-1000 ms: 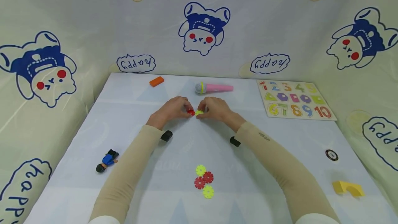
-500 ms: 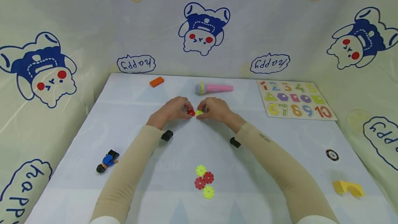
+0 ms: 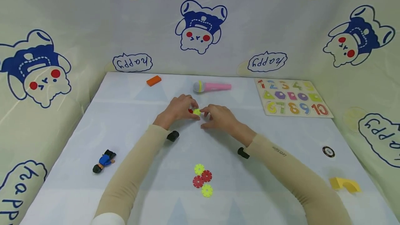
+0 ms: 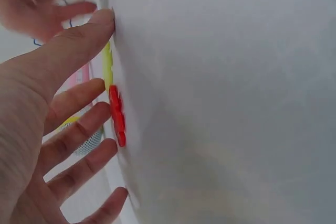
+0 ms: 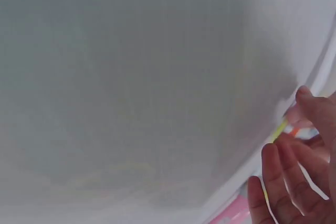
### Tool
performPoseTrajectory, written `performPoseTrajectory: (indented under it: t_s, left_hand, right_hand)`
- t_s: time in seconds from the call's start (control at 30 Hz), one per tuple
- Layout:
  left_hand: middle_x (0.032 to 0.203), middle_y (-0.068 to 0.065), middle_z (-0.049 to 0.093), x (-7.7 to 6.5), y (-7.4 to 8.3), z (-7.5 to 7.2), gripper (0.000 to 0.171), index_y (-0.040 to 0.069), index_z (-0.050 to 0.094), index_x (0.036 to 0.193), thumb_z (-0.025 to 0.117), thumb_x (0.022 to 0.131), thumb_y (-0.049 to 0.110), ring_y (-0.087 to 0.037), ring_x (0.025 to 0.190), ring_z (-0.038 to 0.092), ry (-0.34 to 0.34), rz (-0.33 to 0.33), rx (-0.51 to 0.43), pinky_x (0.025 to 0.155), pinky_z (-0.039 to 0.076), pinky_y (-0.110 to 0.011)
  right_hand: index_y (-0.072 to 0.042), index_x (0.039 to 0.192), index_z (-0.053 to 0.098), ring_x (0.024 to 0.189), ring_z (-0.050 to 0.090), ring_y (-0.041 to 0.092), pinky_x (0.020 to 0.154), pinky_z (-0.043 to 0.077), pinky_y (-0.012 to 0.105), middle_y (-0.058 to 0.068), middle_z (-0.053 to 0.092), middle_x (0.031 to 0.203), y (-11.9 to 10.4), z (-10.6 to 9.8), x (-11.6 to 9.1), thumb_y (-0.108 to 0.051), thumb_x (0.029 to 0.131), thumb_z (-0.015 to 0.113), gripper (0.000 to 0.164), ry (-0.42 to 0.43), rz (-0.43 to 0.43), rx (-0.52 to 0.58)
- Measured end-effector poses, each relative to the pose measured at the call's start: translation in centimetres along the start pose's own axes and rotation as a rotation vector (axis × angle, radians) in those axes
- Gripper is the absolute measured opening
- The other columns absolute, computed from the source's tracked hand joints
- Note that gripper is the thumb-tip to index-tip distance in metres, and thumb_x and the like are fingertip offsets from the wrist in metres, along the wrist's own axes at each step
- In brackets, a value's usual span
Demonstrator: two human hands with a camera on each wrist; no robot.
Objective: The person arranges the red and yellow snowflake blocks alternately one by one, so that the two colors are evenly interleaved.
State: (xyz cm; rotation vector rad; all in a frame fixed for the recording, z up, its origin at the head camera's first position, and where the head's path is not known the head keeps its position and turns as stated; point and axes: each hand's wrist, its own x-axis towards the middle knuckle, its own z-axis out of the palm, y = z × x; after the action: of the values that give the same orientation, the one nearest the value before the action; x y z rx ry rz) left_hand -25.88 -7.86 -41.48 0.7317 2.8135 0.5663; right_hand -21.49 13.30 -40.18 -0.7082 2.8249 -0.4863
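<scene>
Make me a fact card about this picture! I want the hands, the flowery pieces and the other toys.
Left hand: around a red piece and a yellow piece; can't tell if it grips them
Right hand: beside the yellow piece, thumb and finger apart
Other flowery pieces: two red discs and two yellow discs, clustered nearer the person
Far side: orange block, pink microphone, number board
Left side: toy figure, lying down
Right side: round chip, yellow arch

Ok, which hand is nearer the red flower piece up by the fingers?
Left. The left hand is right at the red piece, fingers beside it; the right hand is to its right, beyond the yellow piece.
</scene>
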Motion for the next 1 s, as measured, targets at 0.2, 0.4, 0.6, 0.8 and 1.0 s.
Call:
performPoseTrajectory:
  t_s: [0.2,0.4,0.6,0.8,1.0]
  left_hand:
    - [0.121,-0.006,0.070,-0.1,-0.3,0.0,0.041,0.015,0.081,0.122,0.089,0.092,0.042,-0.029,0.115,0.059,0.015,-0.014,-0.005,0.103,0.048,-0.052]
    - [0.127,-0.005,0.071,-0.3,-0.7,0.1,0.039,0.016,0.082,0.123,0.088,0.094,0.041,-0.027,0.112,0.058,0.017,-0.026,-0.003,0.102,0.049,-0.051]
    - [0.123,-0.004,0.071,-0.2,-0.5,0.3,0.038,0.016,0.082,0.123,0.088,0.094,0.040,-0.026,0.110,0.058,0.035,-0.013,-0.022,0.100,0.049,-0.049]
    - [0.121,-0.003,0.071,-0.1,-0.1,0.3,0.037,0.017,0.083,0.122,0.089,0.093,0.039,-0.025,0.108,0.057,0.038,-0.030,-0.023,0.099,0.049,-0.047]
    - [0.123,-0.003,0.070,-0.1,0.1,0.3,0.036,0.017,0.082,0.122,0.088,0.094,0.039,-0.025,0.110,0.057,0.035,-0.033,-0.023,0.101,0.048,-0.048]
  right_hand:
    - [-0.014,0.125,0.081,0.096,0.072,0.015,0.086,0.059,0.032,-0.002,0.078,0.109,-1.8,0.4,-3.8,-0.032,0.088,0.094,0.043,-0.016,-0.105,-0.015]
    - [-0.019,0.111,0.083,0.086,0.066,0.007,0.077,0.054,0.022,-0.009,0.073,0.097,-2.4,2.0,-8.0,-0.040,0.086,0.094,0.035,-0.063,-0.225,0.012]
    - [-0.021,0.115,0.082,0.085,0.060,0.000,0.083,0.055,0.028,-0.012,0.070,0.096,-3.3,2.9,-11.6,-0.054,0.083,0.093,0.047,-0.122,-0.269,0.019]
    - [-0.021,0.116,0.083,0.086,0.056,-0.002,0.090,0.055,0.028,-0.012,0.071,0.101,-3.6,3.3,-13.0,-0.049,0.087,0.092,0.041,-0.098,-0.314,-0.074]
    - [-0.023,0.102,0.083,0.082,0.057,-0.002,0.089,0.055,0.027,-0.013,0.071,0.095,-3.4,3.6,-12.9,-0.033,0.092,0.090,0.016,-0.064,-0.362,-0.059]
